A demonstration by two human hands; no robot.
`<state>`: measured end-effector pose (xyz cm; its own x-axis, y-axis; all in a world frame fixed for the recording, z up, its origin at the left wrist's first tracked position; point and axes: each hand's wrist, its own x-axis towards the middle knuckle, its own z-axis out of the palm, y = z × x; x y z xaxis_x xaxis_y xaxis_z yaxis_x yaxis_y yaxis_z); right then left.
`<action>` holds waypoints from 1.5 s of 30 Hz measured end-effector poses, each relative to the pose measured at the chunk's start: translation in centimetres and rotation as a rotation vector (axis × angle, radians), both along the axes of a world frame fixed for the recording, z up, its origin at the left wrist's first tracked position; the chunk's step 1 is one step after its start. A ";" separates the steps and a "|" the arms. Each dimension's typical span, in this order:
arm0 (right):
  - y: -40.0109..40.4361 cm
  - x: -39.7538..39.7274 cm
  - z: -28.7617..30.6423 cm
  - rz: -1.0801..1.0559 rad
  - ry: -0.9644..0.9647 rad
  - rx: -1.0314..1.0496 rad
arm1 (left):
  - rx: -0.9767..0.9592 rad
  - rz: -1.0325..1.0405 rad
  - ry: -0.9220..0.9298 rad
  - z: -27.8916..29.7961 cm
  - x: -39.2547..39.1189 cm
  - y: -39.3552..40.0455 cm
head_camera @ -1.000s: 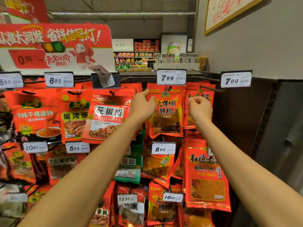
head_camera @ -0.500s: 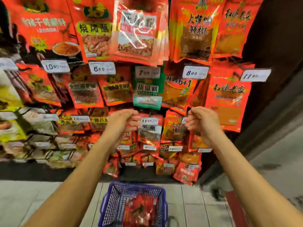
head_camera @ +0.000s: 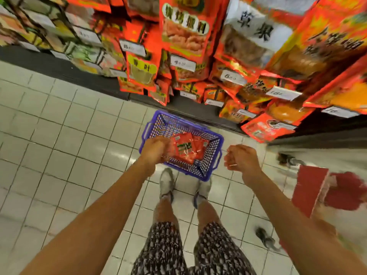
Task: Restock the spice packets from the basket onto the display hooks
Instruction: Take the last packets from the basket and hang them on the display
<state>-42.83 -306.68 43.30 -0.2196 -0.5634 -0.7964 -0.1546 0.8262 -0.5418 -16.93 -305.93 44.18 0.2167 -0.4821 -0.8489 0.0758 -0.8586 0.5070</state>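
A blue plastic basket (head_camera: 210,167) stands on the tiled floor just in front of my feet. Several red spice packets (head_camera: 185,147) lie in it. My left hand (head_camera: 154,150) reaches down over the basket's left side, its fingers at the left edge of the packets; the back of the hand hides whether they grip one. My right hand (head_camera: 239,160) hovers to the right of the basket, fingers loosely curled, holding nothing. Red spice packets on display hooks (head_camera: 184,34) hang across the top of the view, with white price tags (head_camera: 182,63) in front of them.
The rack's dark base (head_camera: 95,84) runs along the floor behind the basket. My shoes (head_camera: 166,183) stand close to the basket's near edge. A red object (head_camera: 309,189) and dark scraps (head_camera: 266,239) lie on the tiles at the right.
My view has tipped from the top hooks down to the floor. Both hands came down from the hanging packets; the left now reaches into the basket, the right hangs beside it.
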 end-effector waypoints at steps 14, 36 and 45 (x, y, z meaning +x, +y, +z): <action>4.4 6.9 -45.4 0.519 0.209 0.320 | 0.073 -0.723 -0.292 -43.5 7.5 2.3; -2.1 9.2 -54.2 -0.307 -0.615 0.404 | -0.093 -1.215 -0.366 -56.8 7.6 1.1; -1.1 7.4 -57.9 0.038 -0.056 0.405 | -0.336 -0.624 -0.387 -55.8 7.9 0.1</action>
